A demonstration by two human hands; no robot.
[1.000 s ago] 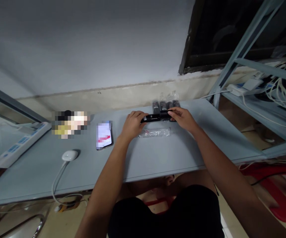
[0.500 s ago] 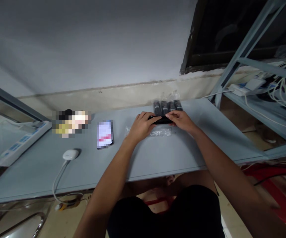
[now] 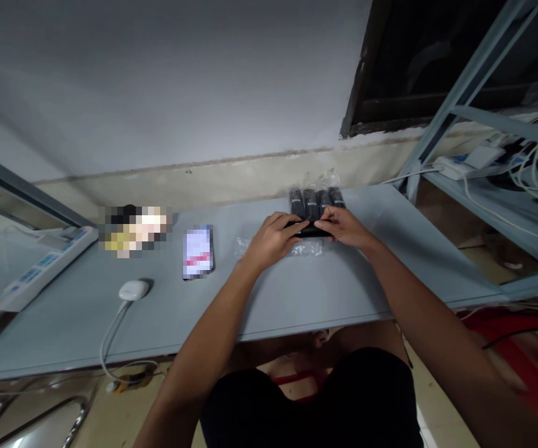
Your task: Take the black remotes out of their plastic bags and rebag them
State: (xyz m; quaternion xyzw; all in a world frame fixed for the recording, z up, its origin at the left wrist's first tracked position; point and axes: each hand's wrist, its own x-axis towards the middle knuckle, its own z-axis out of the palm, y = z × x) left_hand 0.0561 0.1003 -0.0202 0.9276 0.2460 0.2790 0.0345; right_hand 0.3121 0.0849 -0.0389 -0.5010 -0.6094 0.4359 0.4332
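Observation:
Between my hands lies a black elongated object [image 3: 314, 230], held sideways just above the table; its exact kind does not show. My left hand [image 3: 276, 238] is closed on its left end, thumb along the near top. At the other end my right hand [image 3: 345, 226] pinches it with thumb and fingers. Under and in front of it a clear plastic wrapper [image 3: 307, 248] lies crumpled on the table. Just behind stand several black items in clear plastic bags [image 3: 312, 202], side by side in a row, partly hidden by my fingers.
On the grey-blue table [image 3: 306, 298], a phone [image 3: 198, 252] with a lit screen lies left of my hands. Farther left are a white puck-shaped device [image 3: 133, 290] on a cable, a blurred-out patch and a power strip [image 3: 47, 267]. Cables crowd the right shelf [image 3: 507, 180].
The black object and both hands have shifted very slightly toward me and to the right. My right fingers have changed their hold a little. The bagged items remain in place.

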